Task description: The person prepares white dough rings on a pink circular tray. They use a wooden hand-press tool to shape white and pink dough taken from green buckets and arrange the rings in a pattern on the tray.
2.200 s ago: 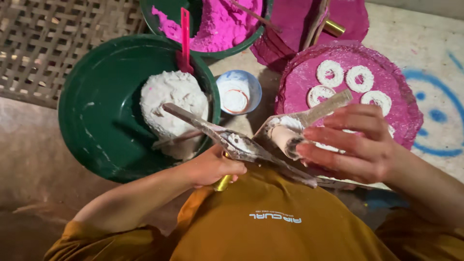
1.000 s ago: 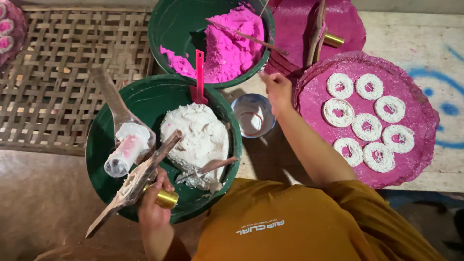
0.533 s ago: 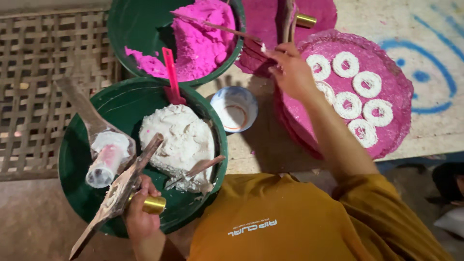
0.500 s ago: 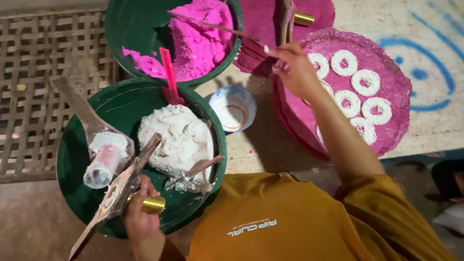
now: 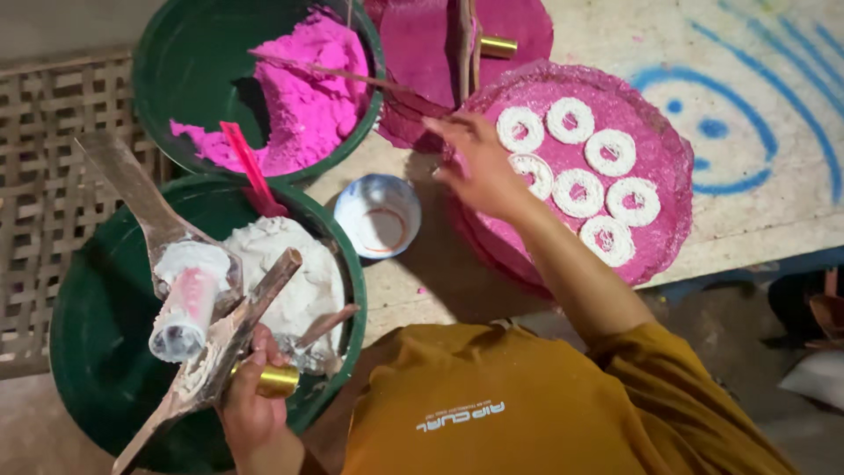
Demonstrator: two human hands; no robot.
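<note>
My left hand (image 5: 251, 400) grips a wooden tool (image 5: 220, 347) with a brass-coloured end, smeared with white paste, over the near green basin (image 5: 88, 352). That basin holds a mound of white paste (image 5: 290, 281) and a paste-coated mould on a wooden paddle (image 5: 185, 299). My right hand (image 5: 475, 163) reaches out to the left rim of a round pink tray (image 5: 659, 167) that carries several white rings (image 5: 580, 189); whether it grips the rim is hard to tell. My orange shirt fills the bottom of the view.
A second green basin (image 5: 185, 70) at the back holds bright pink powder (image 5: 308, 97) with a red scoop (image 5: 251, 171) leaning at its edge. A small white bowl (image 5: 380, 215) sits between basins and tray. A woven mat (image 5: 44, 176) lies at left; blue painted lines mark the floor at right.
My right hand has moved from the mould near my chest out to the pink tray's left rim. My left hand has shifted left and keeps hold of the wooden tool.
</note>
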